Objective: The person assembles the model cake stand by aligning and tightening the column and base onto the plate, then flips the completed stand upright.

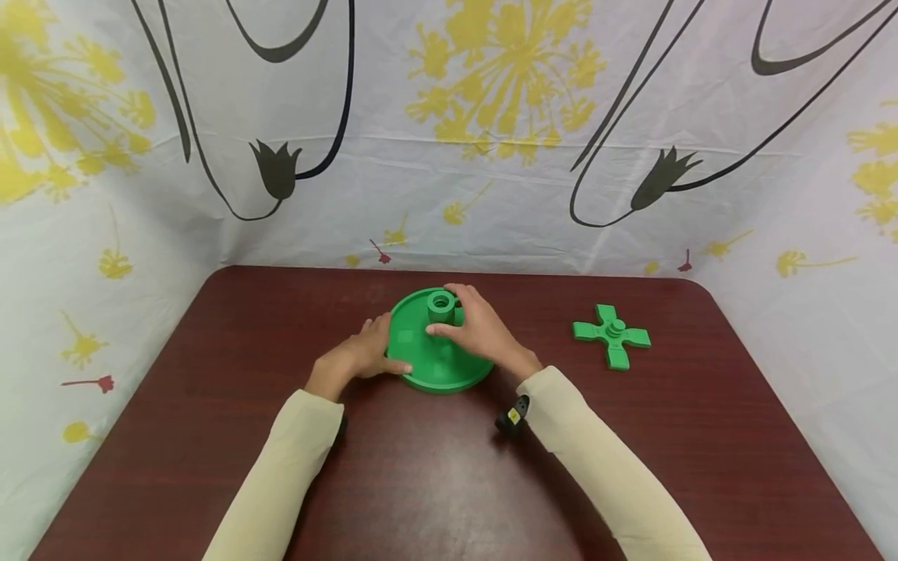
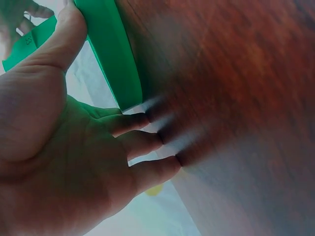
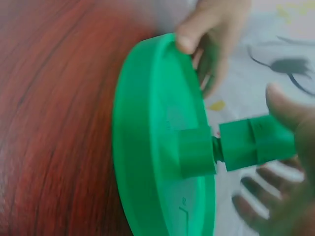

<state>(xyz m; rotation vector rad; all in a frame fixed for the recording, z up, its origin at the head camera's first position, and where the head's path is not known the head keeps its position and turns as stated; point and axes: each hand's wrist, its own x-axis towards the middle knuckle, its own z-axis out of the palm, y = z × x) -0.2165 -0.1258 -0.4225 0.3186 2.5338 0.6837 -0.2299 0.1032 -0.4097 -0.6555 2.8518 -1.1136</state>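
Observation:
A round green base (image 1: 421,366) with a raised rim stands on the table; a short boss rises from its middle. Above it sits a green hollow cylinder (image 1: 441,305), a bit of thread showing below it in the right wrist view. My right hand (image 1: 484,323) curves its thumb and fingers round the cylinder, though gaps show in the right wrist view, where the hand is blurred. My left hand (image 1: 359,352) grips the base's left edge, thumb over the rim (image 3: 165,42), with several fingertips (image 2: 160,167) down at the table.
A green cross-shaped piece (image 1: 613,335) with a central peg lies to the right on the dark red table (image 1: 435,483). Patterned white cloth (image 1: 491,210) hangs behind and at both sides. A black wrist camera (image 1: 514,417) is at the right cuff.

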